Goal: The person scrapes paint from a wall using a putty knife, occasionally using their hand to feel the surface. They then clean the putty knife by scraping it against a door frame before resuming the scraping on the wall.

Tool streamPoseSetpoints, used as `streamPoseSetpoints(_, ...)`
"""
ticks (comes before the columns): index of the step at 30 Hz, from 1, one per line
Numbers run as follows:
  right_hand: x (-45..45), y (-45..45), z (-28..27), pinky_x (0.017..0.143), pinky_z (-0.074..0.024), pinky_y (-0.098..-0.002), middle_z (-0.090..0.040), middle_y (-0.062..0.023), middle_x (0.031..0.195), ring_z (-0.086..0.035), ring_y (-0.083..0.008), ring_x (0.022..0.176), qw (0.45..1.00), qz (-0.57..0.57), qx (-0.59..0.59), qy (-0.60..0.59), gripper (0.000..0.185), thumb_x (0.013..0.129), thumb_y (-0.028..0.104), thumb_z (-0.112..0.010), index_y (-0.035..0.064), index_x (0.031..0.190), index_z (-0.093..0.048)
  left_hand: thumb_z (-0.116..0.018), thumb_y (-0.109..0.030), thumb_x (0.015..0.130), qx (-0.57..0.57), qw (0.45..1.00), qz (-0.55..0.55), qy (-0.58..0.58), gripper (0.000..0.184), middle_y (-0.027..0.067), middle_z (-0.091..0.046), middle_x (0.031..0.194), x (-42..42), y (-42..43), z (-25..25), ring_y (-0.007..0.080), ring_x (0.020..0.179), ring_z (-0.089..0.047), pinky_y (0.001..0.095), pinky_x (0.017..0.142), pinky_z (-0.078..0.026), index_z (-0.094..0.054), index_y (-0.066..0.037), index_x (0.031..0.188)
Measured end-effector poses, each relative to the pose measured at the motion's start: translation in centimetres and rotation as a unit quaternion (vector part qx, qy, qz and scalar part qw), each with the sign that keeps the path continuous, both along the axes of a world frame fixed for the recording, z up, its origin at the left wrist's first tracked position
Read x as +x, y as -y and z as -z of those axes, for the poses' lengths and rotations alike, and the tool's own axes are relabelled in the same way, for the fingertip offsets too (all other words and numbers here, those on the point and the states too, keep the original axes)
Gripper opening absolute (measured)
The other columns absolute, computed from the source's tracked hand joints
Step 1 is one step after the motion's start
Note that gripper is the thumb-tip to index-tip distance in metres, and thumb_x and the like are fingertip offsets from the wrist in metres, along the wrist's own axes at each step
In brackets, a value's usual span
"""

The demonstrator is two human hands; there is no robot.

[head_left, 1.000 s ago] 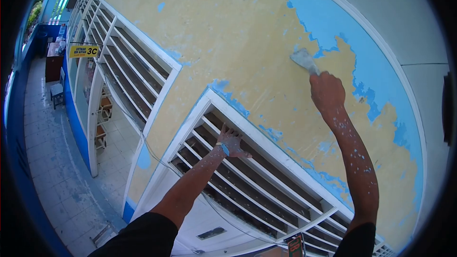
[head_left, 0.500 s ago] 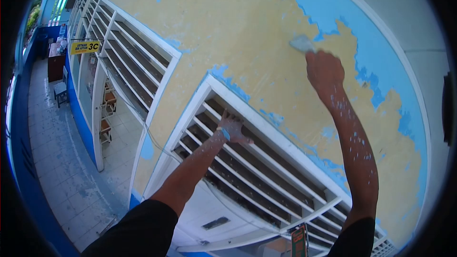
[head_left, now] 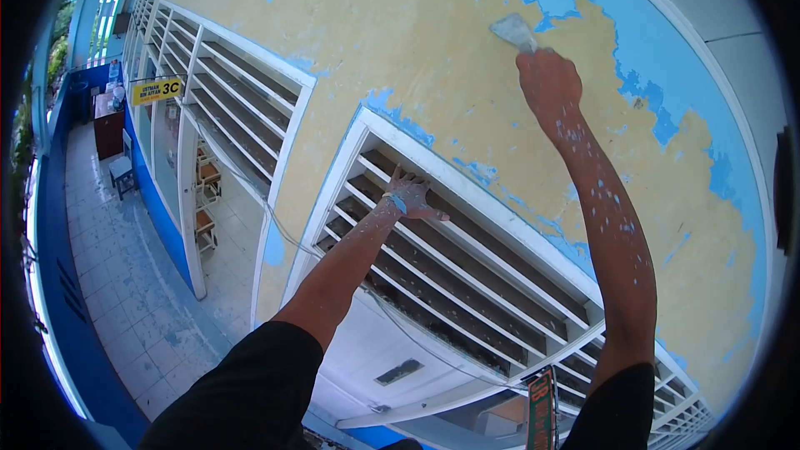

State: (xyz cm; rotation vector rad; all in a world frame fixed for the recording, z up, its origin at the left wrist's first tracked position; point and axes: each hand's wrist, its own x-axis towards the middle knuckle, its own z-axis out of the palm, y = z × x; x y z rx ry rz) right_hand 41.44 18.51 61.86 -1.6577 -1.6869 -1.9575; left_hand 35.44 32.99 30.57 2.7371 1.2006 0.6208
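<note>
My right hand (head_left: 550, 83) is closed round the handle of a scraper (head_left: 514, 31), whose wide blade lies at the bare yellowish part of the wall (head_left: 400, 33). Ragged light blue paint (head_left: 675, 58) borders that part on the right. Lower down, my left hand (head_left: 410, 196) rests on the white slats of a louvred vent (head_left: 467, 242), its fingers spread. Blue paint flakes stick to both forearms and to the left wrist.
A second slatted vent (head_left: 242, 92) and a yellow 3C sign (head_left: 156, 91) are at the left. Below runs a tiled walkway (head_left: 125, 283) with a chair (head_left: 122, 173) and a brown desk (head_left: 108, 129). A cable hangs by the near vent; another sign (head_left: 542, 412) hangs lower right.
The view has shifted, and the wall and vents sit differently in it. My right hand and the scraper appear higher and slightly further left. My left hand has stayed on the slats.
</note>
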Motion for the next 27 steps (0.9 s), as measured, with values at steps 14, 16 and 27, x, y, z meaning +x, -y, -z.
streamPoseSetpoints(14,-2.2,-0.6,-0.7,0.072,-0.0601,-0.0431,-0.072,-0.0089,0.088,-0.074,-0.0282,0.087,0.997,0.000,0.015,0.073,0.015,0.093,0.016,-0.060,0.0147,0.089,-0.074,-0.051,-0.097,0.068,0.021,0.999,0.000,0.028,0.127,0.0149,-0.039,0.163,-0.4,-0.4,0.4,0.0350,0.154,-0.029,0.0561,0.127,-0.003,-0.043,-0.007,0.156)
streamPoseSetpoints(16,-2.6,0.5,-0.6,0.073,-0.0603,-0.0443,-0.072,-0.0101,0.090,-0.074,-0.0302,0.087,0.999,0.003,0.015,0.042,0.015,0.094,0.017,-0.059,0.0143,0.091,-0.074,-0.052,-0.097,0.067,0.007,1.000,-0.002,0.021,0.125,0.0143,-0.040,0.163,-0.4,-0.3,0.3,0.0341,0.154,-0.029,0.0564,0.127,-0.002,-0.045,-0.009,0.156)
streamPoseSetpoints(27,2.3,2.7,-4.1,0.071,-0.0597,-0.0501,-0.070,-0.0169,0.093,-0.073,-0.0375,0.088,0.994,0.084,0.047,0.061,0.020,0.099,0.018,-0.053,0.0090,0.106,-0.069,-0.048,-0.098,0.069,0.019,1.000,-0.005,0.008,0.128,0.0139,-0.036,0.165,0.0,-0.8,0.6,0.0348,0.155,-0.027,0.0558,0.128,-0.002,-0.038,-0.008,0.159)
